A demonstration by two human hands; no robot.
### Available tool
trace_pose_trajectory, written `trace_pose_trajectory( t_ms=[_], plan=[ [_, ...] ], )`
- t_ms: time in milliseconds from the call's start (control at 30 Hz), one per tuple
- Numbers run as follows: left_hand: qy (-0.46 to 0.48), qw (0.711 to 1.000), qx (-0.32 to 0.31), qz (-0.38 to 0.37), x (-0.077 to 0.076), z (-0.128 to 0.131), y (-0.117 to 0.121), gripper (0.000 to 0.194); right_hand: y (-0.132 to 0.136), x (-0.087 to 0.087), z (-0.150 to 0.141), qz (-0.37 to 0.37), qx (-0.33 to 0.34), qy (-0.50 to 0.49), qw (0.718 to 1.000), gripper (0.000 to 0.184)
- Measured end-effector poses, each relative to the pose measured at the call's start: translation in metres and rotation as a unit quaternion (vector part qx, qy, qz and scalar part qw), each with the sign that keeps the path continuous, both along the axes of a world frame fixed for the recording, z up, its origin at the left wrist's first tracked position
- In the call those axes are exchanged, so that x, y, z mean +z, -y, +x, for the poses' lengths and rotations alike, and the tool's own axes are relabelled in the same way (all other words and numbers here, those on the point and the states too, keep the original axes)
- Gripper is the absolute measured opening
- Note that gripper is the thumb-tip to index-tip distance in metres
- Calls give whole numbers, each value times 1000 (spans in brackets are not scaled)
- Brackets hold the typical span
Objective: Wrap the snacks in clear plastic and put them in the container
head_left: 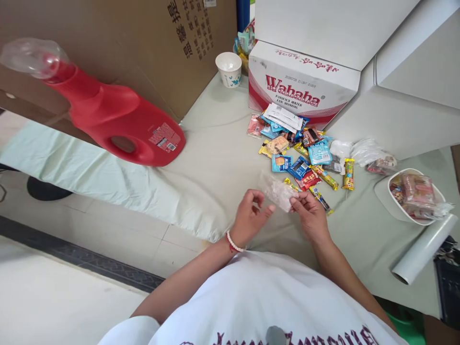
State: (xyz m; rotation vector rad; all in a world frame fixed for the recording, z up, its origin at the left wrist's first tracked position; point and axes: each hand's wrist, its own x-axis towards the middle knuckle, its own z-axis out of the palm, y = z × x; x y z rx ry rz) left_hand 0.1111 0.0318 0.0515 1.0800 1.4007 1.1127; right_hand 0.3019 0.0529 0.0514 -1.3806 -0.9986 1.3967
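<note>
Currently pinching a thin, clear plastic bag (280, 193) by its near right corner between thumb and fingers of the right hand (312, 215); holding the left hand (248, 216) off at eight o'clock from it, fingers curled and loosely parted from the thumb, apparently gripping nothing. Cannot tell through the crinkles and blur what lies inside, if anything. Would judge the work only partly through: can see several packets already inside the white tub (384, 195) at three o'clock, but many loose snack packets (300, 167) left between twelve and two o'clock, spread over the wrinkled, pale cloth (212, 153). Looking closer at these, can make out shiny foil, crimped ends, slim bars and puffy squares, with long, flat white sachets (282, 117) on top. Further out, can see a square-edged cardboard carton (302, 79) toward twelve, a tapered paper cup (230, 72) at eleven, a smooth red plastic bottle (108, 110) with looped handle toward ten, and a glossy film roll (424, 249) between three and four.
</note>
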Motion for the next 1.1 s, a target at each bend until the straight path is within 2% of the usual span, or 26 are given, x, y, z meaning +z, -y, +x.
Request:
trace_pose_trajectory(
  t_ms=[67,167,233,300,400,467,533,600,700,767,867,900,967,1033,1100],
  plan=[
    [-26,1000,-14,4,2,10,-2,42,1,2,-7,5,25,10,1000,23],
    [-32,999,-7,-13,-5,14,-9,21,2,3,-9,-3,44,-2,999,26],
    [17,999,20,-41,-12,10,-13,16,2,1,-6,-18,27,-24,999,29],
    [99,990,71,-65,-17,4,-15,20,1,-1,-1,-37,7,-49,998,31],
    [233,958,139,-93,-19,-5,-16,29,3,-4,4,-64,-1,-73,995,33],
    [287,938,155,-120,-18,-9,-17,33,5,-6,6,-71,6,-77,994,32],
    [304,929,155,-144,-16,-13,-19,35,8,-8,6,-69,20,-70,995,29],
    [297,931,146,-157,-15,-17,-21,35,11,-10,9,-58,35,-56,996,26],
    [254,950,100,-151,-14,-21,-21,33,11,-11,15,-22,54,-40,998,20],
    [196,973,53,-112,-13,-24,-18,38,9,-11,20,11,62,-27,998,16],
    [74,997,-26,-14,-13,-27,-14,57,5,-8,26,67,75,20,995,15],
    [40,997,-58,13,-13,-28,-13,56,3,-7,26,89,83,37,992,15],
    [-6,993,-112,37,-14,-27,-12,35,0,-4,26,136,97,67,984,13],
    [-19,994,-103,31,-16,-26,-11,16,-1,-2,25,181,93,98,974,9],
    [-13,999,-25,22,-17,-26,-11,18,-1,-3,25,211,74,134,965,7]
  ],
)
